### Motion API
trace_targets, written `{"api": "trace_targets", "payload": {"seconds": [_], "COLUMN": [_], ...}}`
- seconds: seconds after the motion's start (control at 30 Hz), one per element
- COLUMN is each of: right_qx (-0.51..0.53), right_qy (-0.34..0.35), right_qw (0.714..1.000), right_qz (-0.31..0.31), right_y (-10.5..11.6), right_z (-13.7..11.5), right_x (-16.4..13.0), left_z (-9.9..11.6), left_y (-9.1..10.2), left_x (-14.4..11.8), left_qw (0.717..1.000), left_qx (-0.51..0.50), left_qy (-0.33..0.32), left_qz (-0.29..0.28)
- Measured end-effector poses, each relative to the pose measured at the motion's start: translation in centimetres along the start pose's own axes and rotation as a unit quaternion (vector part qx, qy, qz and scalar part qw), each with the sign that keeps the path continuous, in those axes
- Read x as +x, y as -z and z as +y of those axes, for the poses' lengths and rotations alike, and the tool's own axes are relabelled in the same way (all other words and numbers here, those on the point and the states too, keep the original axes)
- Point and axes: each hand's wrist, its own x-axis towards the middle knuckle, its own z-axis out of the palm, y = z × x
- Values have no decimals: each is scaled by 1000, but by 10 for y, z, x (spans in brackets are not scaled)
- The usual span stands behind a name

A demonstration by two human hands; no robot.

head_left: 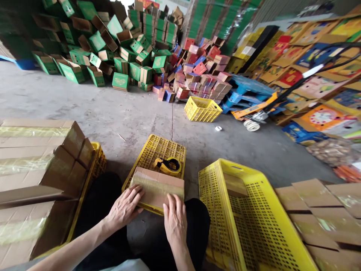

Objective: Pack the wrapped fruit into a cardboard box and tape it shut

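At the near left, taped cardboard boxes are stacked on a yellow crate that peeks out at their right edge. Right of them the left hand lies flat — fingers spread and loose, grasping nothing — pressing the near left corner of a small folded cardboard box with clear tape along its top. That box rests on the near end of an overturned yellow crate in front of the person's knees; a yellow-and-black tape dispenser sits on the same crate, just beyond the box. The right hand is also open, its fingertips pressing the box's near right edge. Further right stands a tilted yellow basket, then more flat cardboard pieces. Far behind — heaps of green boxes and red ones.
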Motion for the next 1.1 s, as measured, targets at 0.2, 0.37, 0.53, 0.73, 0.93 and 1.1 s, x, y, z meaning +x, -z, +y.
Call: {"api": "trace_targets", "payload": {"seconds": [0.2,0.37,0.53,0.73,0.93,1.1], "right_qx": [37,-2,46,62,18,-18], "right_qy": [-30,-9,68,91,78,47], "right_qw": [998,999,997,993,995,997], "right_qz": [47,36,-14,-32,-58,-56], "right_y": [-1,-18,-39,-45,-35,-23], "right_z": [5,-10,-41,-54,-49,-35], "right_x": [-1,3,22,45,46,45], "left_z": [4,15,20,9,1,-6], "left_y": [10,7,0,-5,-8,-9], "left_x": [4,24,43,48,46,41], "left_qw": [1000,998,997,999,999,999], "left_qx": [-11,15,-15,-5,30,45], "left_qy": [4,58,60,29,21,9], "left_qz": [13,29,37,30,24,24]}}
